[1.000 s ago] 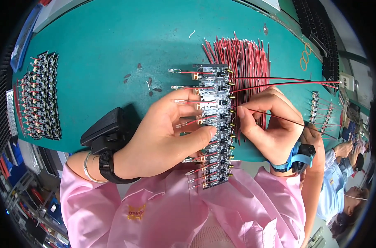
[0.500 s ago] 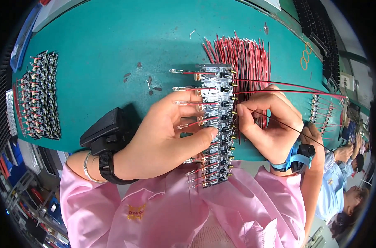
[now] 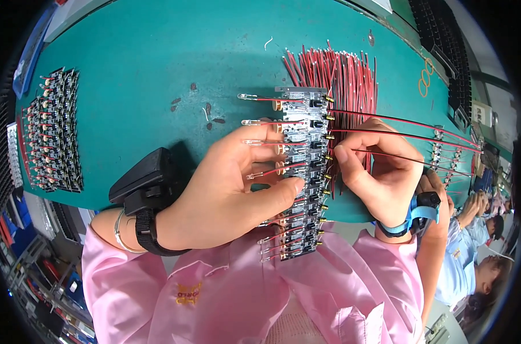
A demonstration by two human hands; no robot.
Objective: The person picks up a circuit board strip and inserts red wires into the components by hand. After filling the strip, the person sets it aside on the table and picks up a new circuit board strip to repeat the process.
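My left hand (image 3: 231, 198) grips a long strip of small black circuit boards (image 3: 300, 153), its thumb on the face and fingers behind. Clear LEDs (image 3: 252, 122) on short red leads stick out from the strip's left side. Brass-coloured pins line its right edge. Two red-and-black wires (image 3: 398, 136) run from the upper pins far to the right. Beside that edge, my right hand (image 3: 383, 172) pinches another thin red-and-black wire (image 3: 412, 160) between thumb and forefinger. Whether this wire's near end touches a pin is hidden by the fingertips.
A thick bundle of red-and-black wires (image 3: 349, 71) lies behind the strip on the green mat (image 3: 145, 74). Stacked board strips (image 3: 53, 132) rest at the far left. Rubber bands (image 3: 425, 77) and more wired boards (image 3: 437, 149) are at the right, where other people sit.
My right hand has shifted slightly right, and the far part of its pinched wire has swung upward. The strip's top has moved a little right, still in my left hand.
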